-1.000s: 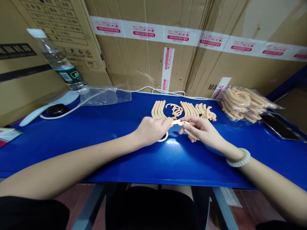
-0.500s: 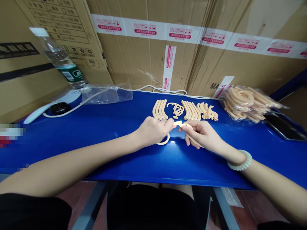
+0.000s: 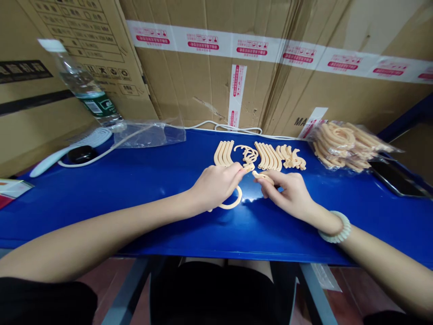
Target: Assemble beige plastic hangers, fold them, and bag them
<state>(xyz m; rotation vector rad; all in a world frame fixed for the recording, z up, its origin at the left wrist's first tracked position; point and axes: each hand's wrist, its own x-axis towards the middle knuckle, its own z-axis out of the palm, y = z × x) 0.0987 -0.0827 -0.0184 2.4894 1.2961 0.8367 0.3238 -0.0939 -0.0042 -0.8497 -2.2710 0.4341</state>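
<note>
Pinching a pale beige piece (image 3: 249, 168) between thumb and forefinger, the person's left hand (image 3: 214, 183) keeps its fingers curled, with the tip of the piece pointing toward the other hand. The right hand (image 3: 291, 192) grips a second beige piece (image 3: 262, 176) between thumb and bent fingers, most of it covered. Half a second ago the two ends nearly met in line; now the left tip has tilted up and a gap shows between them. More of the right-hand piece was visible then, so it appears to have been turned. Judging by the gap, the two parts are unjoined at these ends.

Just below the left hand curves a beige hook (image 3: 240, 195); whether it hangs from those fingers or rests on the blue tabletop (image 3: 169, 234) cannot be told. Behind the hands lie a row of bent bars (image 3: 223, 152), a cluster of thin curved pieces (image 3: 249, 155), a second row of bars (image 3: 268, 155) and some short wavy pieces (image 3: 292, 159). Farther right sits a clear bag of similar parts (image 3: 338, 146). To the far left a bottle (image 3: 96, 101) leans near a pale brush (image 3: 64, 153), with cardboard (image 3: 209, 81) behind.
</note>
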